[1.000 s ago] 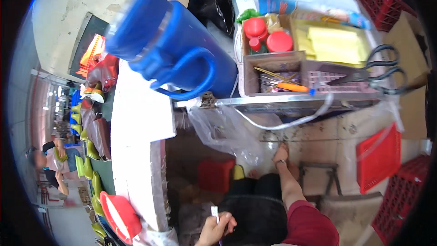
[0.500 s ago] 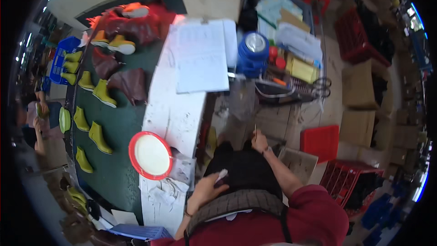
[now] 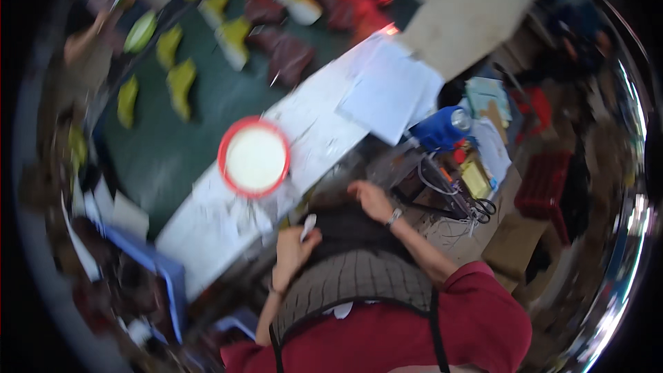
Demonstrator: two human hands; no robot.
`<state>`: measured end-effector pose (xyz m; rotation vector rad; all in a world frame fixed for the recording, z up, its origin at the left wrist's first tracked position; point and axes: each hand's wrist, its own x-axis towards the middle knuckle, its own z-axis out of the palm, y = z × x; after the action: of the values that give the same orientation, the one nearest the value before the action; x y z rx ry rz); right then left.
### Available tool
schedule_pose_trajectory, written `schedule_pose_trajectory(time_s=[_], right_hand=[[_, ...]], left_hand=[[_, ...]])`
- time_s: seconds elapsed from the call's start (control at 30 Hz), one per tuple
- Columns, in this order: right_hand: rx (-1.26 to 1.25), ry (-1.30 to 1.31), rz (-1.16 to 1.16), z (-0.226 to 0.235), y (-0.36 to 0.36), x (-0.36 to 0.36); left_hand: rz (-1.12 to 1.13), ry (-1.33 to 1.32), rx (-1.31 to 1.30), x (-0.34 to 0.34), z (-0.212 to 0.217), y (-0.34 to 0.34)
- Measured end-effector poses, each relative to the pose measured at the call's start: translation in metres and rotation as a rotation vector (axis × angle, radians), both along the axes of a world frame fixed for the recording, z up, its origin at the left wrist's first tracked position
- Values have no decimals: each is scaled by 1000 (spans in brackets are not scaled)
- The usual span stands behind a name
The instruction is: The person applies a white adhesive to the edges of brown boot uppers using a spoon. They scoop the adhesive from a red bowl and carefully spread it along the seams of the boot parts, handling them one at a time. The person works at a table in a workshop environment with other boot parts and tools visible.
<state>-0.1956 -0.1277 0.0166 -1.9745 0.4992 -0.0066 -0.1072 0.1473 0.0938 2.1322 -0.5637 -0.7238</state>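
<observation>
My left hand [image 3: 291,252] is closed on a small crumpled white cloth or tissue [image 3: 309,226], held over my dark lap. In front of my body, near the white board's edge, my right hand [image 3: 373,202] has its fingers pinched together. Blur hides what they hold. A red-rimmed tub [image 3: 255,159] of white liquid or paste stands on the white board [image 3: 207,217], ahead of my left hand. Beyond it, several yellow-green boot uppers [image 3: 181,90] lie on a dark green belt [image 3: 148,159], with brown leather boot pieces [image 3: 286,55] farther back.
White papers [image 3: 387,90] lie on the board's far part. To the right, a blue jug [image 3: 442,129] and black scissors [image 3: 485,211] sit among cluttered supplies. A red crate [image 3: 545,186] and cardboard box [image 3: 514,242] stand beyond. At lower left is a blue crate [image 3: 148,259]; another person [image 3: 86,38] is at far left.
My view has swung left, so the bench appears tilted. The thin stick in my right hand no longer shows. That hand now appears closer to the board; the left still grips the white piece.
</observation>
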Motion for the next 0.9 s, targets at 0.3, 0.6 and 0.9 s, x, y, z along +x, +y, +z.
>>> schedule_pose_trajectory(time_s=[0.3, 0.6, 0.9], right_hand=[[434, 177, 418, 177, -26, 25], [19, 172, 1056, 169, -8, 6], [50, 249, 752, 136, 3, 28]], left_hand=[[538, 38, 46, -62, 38, -46], [642, -223, 7, -80, 62, -54], [567, 85, -157, -76, 85, 33]])
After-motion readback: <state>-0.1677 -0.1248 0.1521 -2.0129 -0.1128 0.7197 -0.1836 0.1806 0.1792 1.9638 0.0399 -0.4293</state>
